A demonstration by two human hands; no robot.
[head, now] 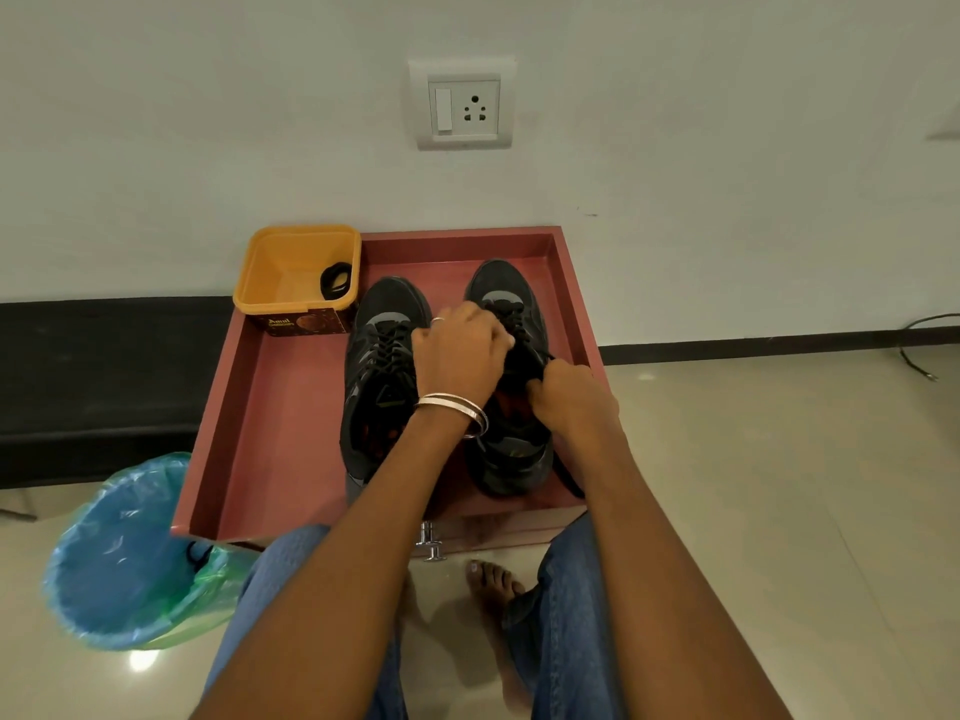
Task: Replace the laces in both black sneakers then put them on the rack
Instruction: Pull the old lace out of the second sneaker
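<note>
Two black mesh-and-suede lace-up sneakers stand side by side, toes pointing to the far wall, in a shallow reddish-brown wooden tray (291, 449) with raised edges and a chrome knob (430, 543) on its near face. The left sneaker (379, 366) sits untouched, its black cord laces crossed over the tongue. The right sneaker (511, 439) is set slightly farther back and lies under both hands.

The left hand (460, 350), with a silver ring and two metal bangles at the wrist, has its fingers curled down onto the lacing of the right sneaker, pinching the black lace (519, 324) near the middle eyelets. The right hand (569, 397) is closed in a fist around the lace just beside the shoe's opening, at its right edge.

In the tray's far left corner stands a square orange plastic tub (270, 272) with rounded corners; a coiled black lace (336, 280) rests against its inner right wall. On the glossy beige tiled floor to the near left stands a round bin lined with crinkled blue plastic (124, 558).
</note>
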